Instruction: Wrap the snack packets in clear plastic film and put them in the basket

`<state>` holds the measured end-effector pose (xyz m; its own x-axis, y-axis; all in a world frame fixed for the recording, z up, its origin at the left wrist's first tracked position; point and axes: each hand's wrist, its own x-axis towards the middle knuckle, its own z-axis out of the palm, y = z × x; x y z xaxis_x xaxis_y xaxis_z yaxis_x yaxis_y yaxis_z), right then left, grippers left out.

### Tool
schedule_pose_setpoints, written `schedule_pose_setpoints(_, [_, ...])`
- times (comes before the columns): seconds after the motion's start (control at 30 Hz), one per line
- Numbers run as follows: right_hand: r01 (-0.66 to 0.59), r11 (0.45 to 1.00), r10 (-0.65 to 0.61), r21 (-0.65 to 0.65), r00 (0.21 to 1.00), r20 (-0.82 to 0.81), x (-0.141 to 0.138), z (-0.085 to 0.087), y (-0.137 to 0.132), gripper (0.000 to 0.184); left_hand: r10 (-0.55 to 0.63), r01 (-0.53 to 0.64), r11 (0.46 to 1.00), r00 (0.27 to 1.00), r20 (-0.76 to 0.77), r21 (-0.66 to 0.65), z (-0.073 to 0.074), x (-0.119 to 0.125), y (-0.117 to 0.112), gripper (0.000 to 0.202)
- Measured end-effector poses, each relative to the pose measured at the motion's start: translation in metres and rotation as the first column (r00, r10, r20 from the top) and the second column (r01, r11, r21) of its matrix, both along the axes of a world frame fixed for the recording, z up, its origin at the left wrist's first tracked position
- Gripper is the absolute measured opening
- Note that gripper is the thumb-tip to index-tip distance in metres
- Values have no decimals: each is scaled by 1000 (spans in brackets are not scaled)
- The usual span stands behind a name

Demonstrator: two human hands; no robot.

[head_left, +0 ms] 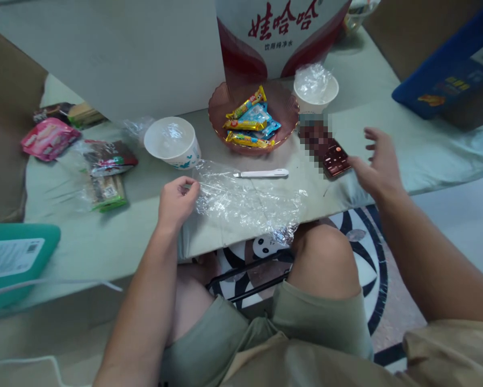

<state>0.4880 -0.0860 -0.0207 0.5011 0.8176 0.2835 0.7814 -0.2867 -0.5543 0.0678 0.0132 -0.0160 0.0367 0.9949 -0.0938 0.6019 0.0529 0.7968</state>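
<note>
My left hand (178,200) pinches the left edge of a clear plastic bag (245,201), which lies crumpled along the table's front edge. On top of its far side rests a white utility knife (264,173), its blade end toward the left. My right hand (376,164) hovers with fingers spread, holding nothing, just right of a phone (334,160) with a lit screen. Behind the bag sits a pink scalloped bowl (283,107) with several yellow and blue wrapped snacks (247,124). A white paper tub (177,153) lined with clear plastic stands near my left hand.
Another paper tub (314,102) with plastic stands at the back right. Large cartons, one white and red (285,37), block the back. Snack packets (108,157) lie at the left, beside a pink packet (50,138). A green box (19,258) and a blue box (446,70) flank the table.
</note>
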Motion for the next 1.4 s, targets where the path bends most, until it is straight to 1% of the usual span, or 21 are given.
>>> schedule_pose_setpoints(0.07, [91, 974, -77, 208, 994, -75, -19, 11, -16, 45, 8, -8, 1000, 1000, 10, 3, 1, -1, 0, 15])
schedule_pose_setpoints(0.1, [69, 958, -42, 280, 994, -100, -33, 17, -23, 34, 12, -12, 1000, 1000, 14, 6, 1, -2, 0, 15])
schedule_pose_setpoints(0.13, [-12, 954, 53, 300, 990, -129, -51, 23, -29, 28, 16, -16, 1000, 1000, 18, 9, 1, -3, 1, 15])
schedule_pose_setpoints(0.2, [-248, 947, 281, 203, 948, -149, -92, 33, -32, 24, 32, -33, 999, 999, 19, 16, 0, -4, 1, 15])
schedule_pose_setpoints(0.23, [-367, 920, 385, 137, 912, -144, -114, 36, -30, 26, 42, -42, 999, 999, 18, 20, 0, -5, 1, 15])
schedule_pose_setpoints(0.3, [-557, 830, 555, 24, 821, -133, -156, 36, -19, 44, 58, -59, 998, 998, 25, 28, 1, -7, 1, 15])
schedule_pose_setpoints(0.33, [-616, 788, 609, -27, 784, -120, -174, 34, -13, 52, 63, -64, 997, 997, 35, 31, 2, -9, 1, 14])
schedule_pose_setpoints(0.4, [-667, 736, 660, -114, 745, -100, -203, 24, -1, 63, 69, -71, 997, 996, 56, 36, 4, -14, 0, 13])
schedule_pose_setpoints(0.5, [-653, 730, 654, -202, 753, -72, -228, 1, 5, 68, 70, -73, 997, 995, 74, 39, 4, -29, 0, 12])
schedule_pose_setpoints(0.63, [-630, 736, 648, -250, 762, -12, -238, -25, -2, 66, 98, -102, 994, 990, 104, 27, -3, -51, 1, 13])
schedule_pose_setpoints(0.7, [-618, 740, 645, -268, 764, 18, -239, -30, -4, 64, 131, -134, 991, 985, 108, 27, -5, -58, 1, 16])
schedule_pose_setpoints(0.77, [-606, 743, 640, -282, 767, 38, -241, -32, -4, 62, 142, -143, 990, 988, 69, 19, -5, -60, -1, 22])
schedule_pose_setpoints(0.87, [-576, 768, 611, -281, 790, 51, -249, -32, -5, 58, 75, -76, 997, 995, -72, -15, -1, -56, -7, 41])
schedule_pose_setpoints(0.93, [-543, 794, 575, -273, 817, 45, -257, -30, -10, 57, -10, 4, 998, 996, -93, -63, 2, -51, -12, 53])
schedule_pose_setpoints(1.0, [-533, 805, 557, -262, 830, 23, -264, -26, -17, 59, -62, 63, 995, 998, 15, -82, 3, -46, -17, 55])
schedule_pose_setpoints(1.07, [-553, 803, 565, -222, 825, -12, -266, -21, -25, 61, -70, 81, 996, 976, 204, -48, 4, -43, -21, 53])
schedule_pose_setpoints(1.17, [-596, 802, 591, -31, 801, -100, -254, -17, -23, 61, -92, 109, 994, 882, 463, -11, 9, -42, -28, 61])
schedule_pose_setpoints(1.23, [-602, 787, 616, 136, 757, -219, -239, -18, -12, 64, -119, 157, 987, 823, 556, -22, 16, -44, -35, 69])
schedule_pose_setpoints(1.3, [-595, 770, 632, 232, 658, -409, -226, -22, 5, 77, -142, 195, 980, 785, 603, -24, 23, -49, -43, 75])
schedule_pose_setpoints(1.37, [-637, 723, 643, 267, 480, -597, -222, -25, 20, 93, -159, 227, 973, 762, 628, -29, 29, -55, -51, 81])
schedule_pose_setpoints(1.4, [-680, 678, 649, 280, 374, -662, -223, -25, 26, 99, -164, 241, 970, 756, 634, -37, 32, -57, -55, 84])
